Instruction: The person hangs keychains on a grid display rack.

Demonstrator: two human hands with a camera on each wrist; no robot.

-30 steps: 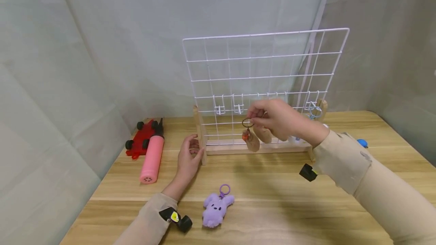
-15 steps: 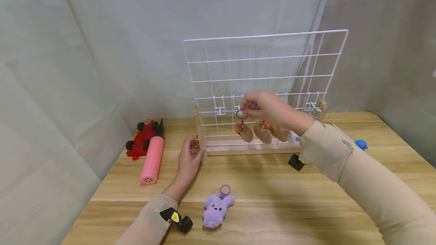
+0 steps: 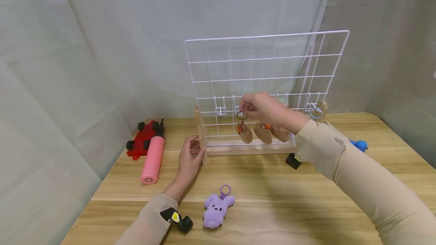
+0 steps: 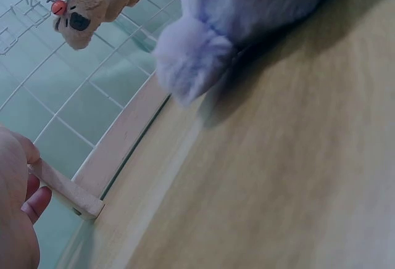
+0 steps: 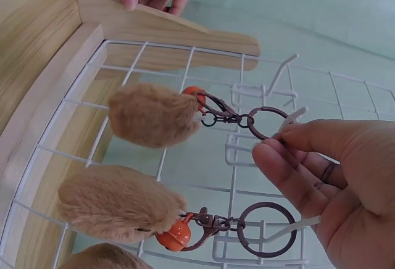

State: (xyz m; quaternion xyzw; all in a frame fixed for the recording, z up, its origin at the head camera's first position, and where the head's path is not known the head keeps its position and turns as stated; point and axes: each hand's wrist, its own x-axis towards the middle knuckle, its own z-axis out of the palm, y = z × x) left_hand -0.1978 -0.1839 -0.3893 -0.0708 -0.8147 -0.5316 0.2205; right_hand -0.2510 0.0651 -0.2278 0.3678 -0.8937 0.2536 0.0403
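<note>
My right hand (image 3: pixel 267 109) pinches the dark metal ring (image 5: pixel 254 127) of a brown plush keychain (image 5: pixel 151 115) at a white hook (image 5: pixel 298 113) on the wire grid. Whether the ring is fully over the prong I cannot tell. An orange bell (image 5: pixel 193 94) hangs by its clasp. A second brown plush keychain (image 5: pixel 114 202) hangs beside it, its ring around another hook. Behind it, a third brown plush (image 5: pixel 102 258) shows partly. My left hand (image 3: pixel 189 160) grips the wooden side upright (image 3: pixel 201 133) of the grid stand, thumb in front, fingers behind.
A purple plush keychain (image 3: pixel 215 211) lies on the table near the front. To the left are a pink cylinder (image 3: pixel 153 160) and an upturned red toy car (image 3: pixel 143 139). Beyond my right sleeve sits a blue object (image 3: pixel 360 145). Another white hook (image 3: pixel 220 110) hangs on the grid's left.
My right hand has moved left and slightly up with the brown plush keychain, bringing its ring to the hook, then nearly stopped. My left hand has stayed on the upright.
</note>
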